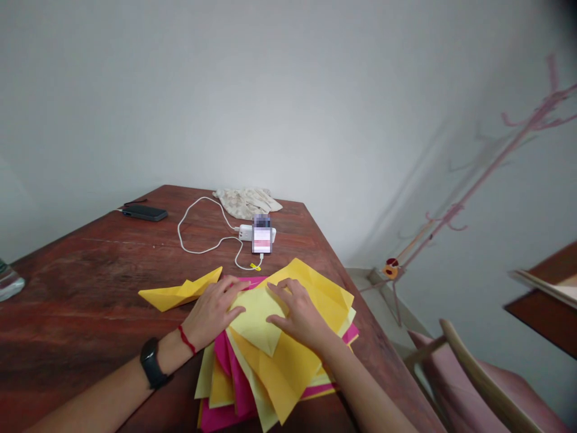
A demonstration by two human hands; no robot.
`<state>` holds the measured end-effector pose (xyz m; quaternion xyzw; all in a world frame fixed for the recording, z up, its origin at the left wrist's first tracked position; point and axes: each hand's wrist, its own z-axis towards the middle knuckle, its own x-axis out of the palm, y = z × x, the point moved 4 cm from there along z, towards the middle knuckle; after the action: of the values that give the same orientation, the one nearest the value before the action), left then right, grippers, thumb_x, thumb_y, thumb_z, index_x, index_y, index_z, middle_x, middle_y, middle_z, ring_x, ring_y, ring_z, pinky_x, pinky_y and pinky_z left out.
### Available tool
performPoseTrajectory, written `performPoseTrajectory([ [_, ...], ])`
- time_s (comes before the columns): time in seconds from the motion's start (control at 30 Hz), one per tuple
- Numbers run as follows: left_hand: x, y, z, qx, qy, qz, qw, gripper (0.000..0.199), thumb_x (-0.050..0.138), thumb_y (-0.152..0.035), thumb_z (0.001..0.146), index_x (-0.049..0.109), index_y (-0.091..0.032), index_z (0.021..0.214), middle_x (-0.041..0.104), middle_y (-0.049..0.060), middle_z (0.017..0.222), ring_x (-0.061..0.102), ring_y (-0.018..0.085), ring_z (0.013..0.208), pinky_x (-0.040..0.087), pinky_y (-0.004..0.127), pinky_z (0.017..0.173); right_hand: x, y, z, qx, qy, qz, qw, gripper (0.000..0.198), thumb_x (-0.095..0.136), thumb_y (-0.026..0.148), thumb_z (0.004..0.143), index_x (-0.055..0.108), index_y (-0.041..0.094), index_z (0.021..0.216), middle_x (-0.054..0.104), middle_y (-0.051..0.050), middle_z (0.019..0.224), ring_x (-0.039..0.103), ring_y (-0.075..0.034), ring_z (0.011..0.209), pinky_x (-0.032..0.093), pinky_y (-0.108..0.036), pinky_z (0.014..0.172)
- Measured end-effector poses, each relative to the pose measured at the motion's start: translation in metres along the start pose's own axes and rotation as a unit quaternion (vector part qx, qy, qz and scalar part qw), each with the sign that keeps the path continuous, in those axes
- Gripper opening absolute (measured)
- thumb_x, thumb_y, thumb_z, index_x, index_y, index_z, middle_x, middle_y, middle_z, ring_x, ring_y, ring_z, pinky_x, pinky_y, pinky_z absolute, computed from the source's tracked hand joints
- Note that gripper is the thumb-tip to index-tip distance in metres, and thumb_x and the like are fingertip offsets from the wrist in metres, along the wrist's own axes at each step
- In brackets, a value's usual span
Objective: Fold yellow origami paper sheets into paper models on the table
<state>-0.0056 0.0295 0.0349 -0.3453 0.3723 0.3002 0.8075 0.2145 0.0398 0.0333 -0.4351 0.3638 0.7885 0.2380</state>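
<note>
A pale yellow sheet of folded paper (259,319) lies between my hands, its lower end narrowing to a point. On its left edge rests my left hand (219,310), thumb and fingers apart. My right hand (297,316) touches the right side with its fingers spread and curved, thumb on the sheet. Beneath is a loose, fanned pile of creased yellow (327,294), pale yellow and magenta paper (238,382). A folded yellow paper boat (183,291) sits just left of my left hand. My hands hide part of the sheet's edges.
Beyond the pile, a phone (262,234) leans on a white power bank (246,233) with a looping white cable (180,231). Farther back are a crumpled cloth (246,201) and a dark device (145,212). A clear bottle (9,281) is at far left; a chair (478,379) stands right.
</note>
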Motion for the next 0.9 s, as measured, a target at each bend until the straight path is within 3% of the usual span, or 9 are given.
performPoseTrajectory([
  [0.07,0.002,-0.001,-0.001,0.02,0.01,-0.022,1.0,0.043,0.063,-0.015,0.087,0.058,-0.025,0.128,0.065,0.006,0.12,0.06,0.024,0.113,0.049,0.041,0.1,-0.002,-0.004,0.0,0.002,-0.01,-0.002,1.0,0.067,0.083,0.033,0.075,0.057,0.027,0.136,0.052,-0.015,0.136,0.05,-0.035,0.126,0.042,-0.056,0.106],
  [0.17,0.005,-0.006,-0.002,0.038,0.017,-0.057,0.997,0.046,0.054,-0.009,0.089,0.057,-0.026,0.131,0.064,0.006,0.12,0.059,0.022,0.114,0.05,0.038,0.102,-0.002,-0.011,0.0,0.002,-0.014,-0.001,1.0,0.079,0.084,0.036,0.073,0.048,0.028,0.144,0.042,-0.016,0.15,0.04,-0.038,0.137,0.036,-0.059,0.111],
  [0.27,0.006,-0.009,-0.004,0.036,0.003,-0.084,0.996,0.053,0.048,-0.004,0.087,0.054,-0.025,0.135,0.062,0.007,0.125,0.058,0.021,0.118,0.049,0.038,0.104,0.001,-0.017,0.0,0.007,0.005,0.002,1.0,0.086,0.083,0.039,0.074,0.042,0.028,0.149,0.044,-0.015,0.151,0.034,-0.039,0.142,0.031,-0.062,0.113],
  [0.4,0.008,-0.007,-0.004,0.042,0.029,-0.128,0.99,0.056,0.048,-0.003,0.085,0.054,-0.024,0.136,0.067,0.006,0.123,0.062,0.019,0.114,0.05,0.035,0.104,0.002,-0.019,0.0,0.019,0.003,0.002,1.0,0.075,0.082,0.038,0.075,0.05,0.028,0.142,0.057,-0.014,0.134,0.047,-0.038,0.131,0.037,-0.06,0.108],
  [0.5,0.01,-0.004,-0.004,0.036,0.044,-0.136,0.989,0.05,0.049,-0.005,0.085,0.059,-0.022,0.13,0.071,0.005,0.114,0.065,0.018,0.106,0.051,0.034,0.1,-0.003,-0.018,0.0,0.03,-0.024,0.009,0.999,0.069,0.08,0.032,0.076,0.053,0.029,0.14,0.057,-0.013,0.126,0.054,-0.034,0.119,0.046,-0.054,0.102],
  [0.67,0.011,-0.005,-0.005,0.039,0.045,-0.117,0.991,0.034,0.048,-0.009,0.09,0.071,-0.023,0.111,0.071,0.005,0.104,0.065,0.019,0.1,0.053,0.032,0.091,-0.008,-0.017,0.002,0.022,-0.042,0.001,0.999,0.068,0.08,0.026,0.076,0.054,0.03,0.139,0.056,-0.011,0.124,0.055,-0.032,0.113,0.047,-0.052,0.099],
  [0.9,0.009,-0.012,-0.006,0.051,0.041,-0.111,0.992,0.037,0.048,-0.002,0.084,0.073,-0.023,0.102,0.069,0.005,0.109,0.065,0.018,0.104,0.053,0.03,0.095,-0.009,-0.016,0.002,0.023,-0.048,-0.01,0.999,0.039,0.08,0.027,0.077,0.069,0.025,0.115,0.062,-0.01,0.106,0.057,-0.031,0.102,0.049,-0.051,0.092],
])
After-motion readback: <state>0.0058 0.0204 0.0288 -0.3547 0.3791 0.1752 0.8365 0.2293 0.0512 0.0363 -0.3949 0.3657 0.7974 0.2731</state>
